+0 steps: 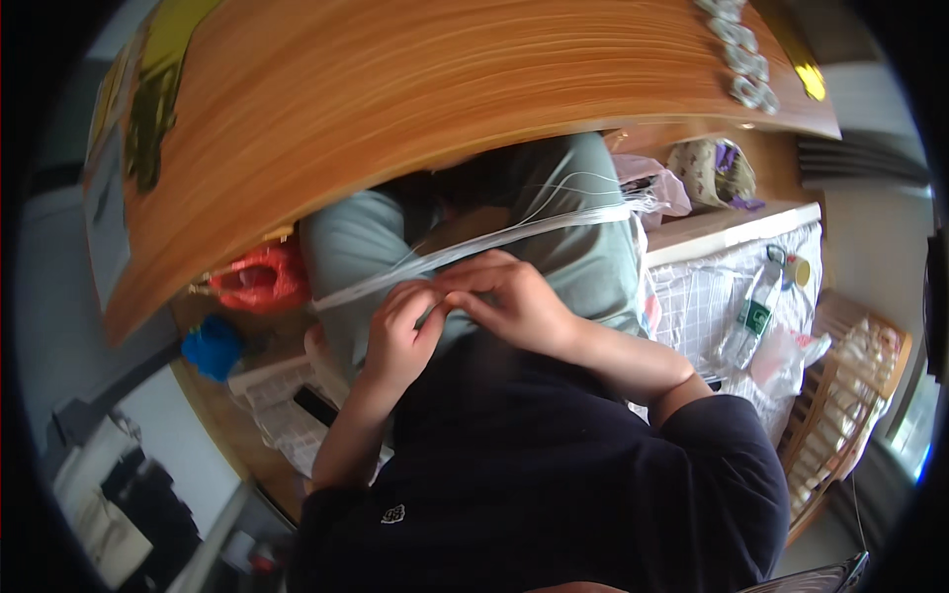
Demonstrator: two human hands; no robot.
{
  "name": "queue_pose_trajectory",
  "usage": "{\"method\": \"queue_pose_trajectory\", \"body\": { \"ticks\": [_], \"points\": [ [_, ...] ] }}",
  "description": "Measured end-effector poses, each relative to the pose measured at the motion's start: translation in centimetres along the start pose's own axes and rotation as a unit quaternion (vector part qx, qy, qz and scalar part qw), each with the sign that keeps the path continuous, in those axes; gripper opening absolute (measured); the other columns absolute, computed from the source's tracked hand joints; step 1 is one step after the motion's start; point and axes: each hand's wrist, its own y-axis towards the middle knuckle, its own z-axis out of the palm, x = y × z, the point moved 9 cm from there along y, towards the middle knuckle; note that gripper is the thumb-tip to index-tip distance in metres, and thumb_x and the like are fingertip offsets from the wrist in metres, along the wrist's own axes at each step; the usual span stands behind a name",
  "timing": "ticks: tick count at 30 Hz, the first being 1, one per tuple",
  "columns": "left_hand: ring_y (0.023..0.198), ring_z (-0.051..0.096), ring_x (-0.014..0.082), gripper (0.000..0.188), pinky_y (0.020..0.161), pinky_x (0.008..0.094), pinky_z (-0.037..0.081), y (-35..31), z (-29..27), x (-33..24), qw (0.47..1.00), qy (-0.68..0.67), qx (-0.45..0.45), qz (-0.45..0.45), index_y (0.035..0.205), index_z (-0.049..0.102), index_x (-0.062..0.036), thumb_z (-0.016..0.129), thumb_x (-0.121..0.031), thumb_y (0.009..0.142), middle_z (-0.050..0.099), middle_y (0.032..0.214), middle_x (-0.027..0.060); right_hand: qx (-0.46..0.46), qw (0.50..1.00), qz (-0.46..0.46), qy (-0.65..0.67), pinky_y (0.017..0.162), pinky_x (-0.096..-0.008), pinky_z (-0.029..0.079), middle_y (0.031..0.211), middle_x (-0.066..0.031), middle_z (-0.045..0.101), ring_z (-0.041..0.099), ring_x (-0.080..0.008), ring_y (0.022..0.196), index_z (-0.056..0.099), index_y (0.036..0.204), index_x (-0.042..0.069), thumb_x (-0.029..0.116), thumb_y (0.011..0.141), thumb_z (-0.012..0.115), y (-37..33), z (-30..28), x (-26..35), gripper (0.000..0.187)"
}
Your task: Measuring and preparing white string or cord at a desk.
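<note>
A bundle of thin white cords [534, 228] stretches across my lap, over both grey-green trouser legs, with loose strands fanning out at its right end. Just below the bundle, my left hand [400, 336] and my right hand [519, 301] meet with their thumbs and fingertips pressed together. Both hands are closed in a pinch. Whatever lies between the fingertips is too small and too hidden to make out. Whether the fingers touch the bundle itself, I cannot tell.
A wooden table [395, 109] spans the front, with a pale knotted chain [746, 59] at its far right. A red bag [262, 279] and a blue bundle [213, 346] lie low on the left. On the right, a plastic bottle [756, 314] rests on a checked cloth [687, 296].
</note>
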Motion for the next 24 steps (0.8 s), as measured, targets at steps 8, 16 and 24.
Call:
{"method": "queue_pose_trajectory", "body": {
  "ticks": [8, 16, 24],
  "points": [
    [0.090, 0.063, 0.0303, 0.016, 0.078, 0.0380, 0.051, 0.0, 0.3, -0.2, 0.997, -0.059, 0.025, 0.033, 0.090, 0.063, -0.0013, 0.071, -0.005, 0.076, 0.066, 0.090, 0.0118, 0.080, 0.973, 0.151, 0.157, 0.083, -0.0277, 0.049, 0.099, -0.0079, 0.066, 0.062, -0.0156, 0.093, 0.070, 0.097, 0.000, 0.001, 0.084, 0.069, 0.8, 0.8, -2.9, 0.013],
    [0.084, 0.064, 0.0283, 0.021, 0.075, 0.0352, 0.051, -1.1, 0.9, 1.1, 0.990, -0.131, 0.055, -0.004, 0.094, 0.064, -0.0009, 0.072, -0.008, 0.077, 0.066, 0.090, 0.0113, 0.139, 0.990, 0.018, 0.026, 0.077, -0.0313, 0.049, 0.089, -0.0071, 0.061, 0.061, -0.0219, 0.088, 0.063, 0.090, 0.002, -0.003, 0.074, 0.072, 1.4, 1.4, -0.4, 0.019],
    [0.095, 0.062, 0.0221, 0.017, 0.089, 0.0331, 0.046, -3.9, 4.9, 1.4, 0.887, -0.363, 0.274, -0.078, 0.103, 0.063, 0.0029, 0.057, -0.007, 0.091, 0.065, 0.104, 0.0096, 0.292, 0.951, -0.106, -0.008, 0.073, -0.0381, 0.045, 0.084, -0.0101, 0.059, 0.058, -0.0305, 0.082, 0.058, 0.084, 0.003, 0.001, 0.078, 0.065, 0.2, 2.5, 1.7, 0.010]
  ]
}}
